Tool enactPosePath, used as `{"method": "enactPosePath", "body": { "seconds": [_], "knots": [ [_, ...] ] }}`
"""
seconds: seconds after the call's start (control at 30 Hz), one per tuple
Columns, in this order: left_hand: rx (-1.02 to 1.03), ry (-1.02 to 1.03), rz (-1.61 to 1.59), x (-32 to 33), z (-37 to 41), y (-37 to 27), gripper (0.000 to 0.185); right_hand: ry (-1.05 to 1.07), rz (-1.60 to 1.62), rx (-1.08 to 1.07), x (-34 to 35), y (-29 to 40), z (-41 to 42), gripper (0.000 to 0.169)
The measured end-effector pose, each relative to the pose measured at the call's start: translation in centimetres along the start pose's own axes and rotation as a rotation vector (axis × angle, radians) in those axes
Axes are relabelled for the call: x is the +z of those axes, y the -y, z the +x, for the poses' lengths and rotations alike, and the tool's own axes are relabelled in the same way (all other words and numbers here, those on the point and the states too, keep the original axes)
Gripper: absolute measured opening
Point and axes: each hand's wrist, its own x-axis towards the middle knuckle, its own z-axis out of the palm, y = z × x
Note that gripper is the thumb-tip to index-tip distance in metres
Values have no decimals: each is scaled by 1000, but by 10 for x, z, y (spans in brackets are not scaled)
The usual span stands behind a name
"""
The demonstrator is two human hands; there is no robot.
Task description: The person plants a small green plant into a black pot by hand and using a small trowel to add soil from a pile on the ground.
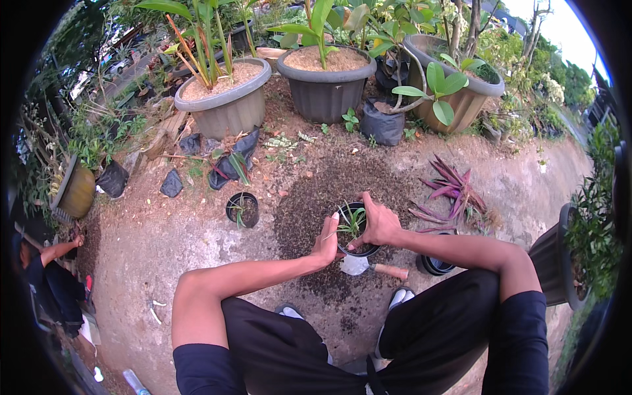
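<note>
Between my two hands stands a small black plastic pot with a narrow-leaved green plant in it. My left hand presses along the pot's left side, thumb up at the rim. My right hand spans the pot from the right, with its thumb reaching inside near the base of the plant. Just below the pot lies a trowel with a wooden handle. Dark loose soil is spread on the ground around and beyond the pot.
A second potted seedling stands to the left. Uprooted purple-leaved plants lie to the right, above stacked black pots. Large planters line the far side. Another person sits at the far left. A leafy planter is at right.
</note>
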Motion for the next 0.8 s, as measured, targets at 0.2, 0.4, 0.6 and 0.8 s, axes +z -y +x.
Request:
{"method": "enactPosePath", "body": {
  "seconds": [0.2, 0.4, 0.6, 0.8],
  "knots": [
    [-119, 76, -67, 2, -7, 6, 69, 28, 34, -119, 11, -21, 8, 112],
    [-87, 29, -19, 12, -8, -6, 69, -61, 3, -34, 0, -4, 5, 105],
    [-124, 44, -82, 10, -6, 4, 70, -48, 73, -196, 7, -22, 10, 102],
    [-104, 42, -79, 9, -5, -2, 70, -66, 15, -120, 10, -18, 12, 95]
  ]
}}
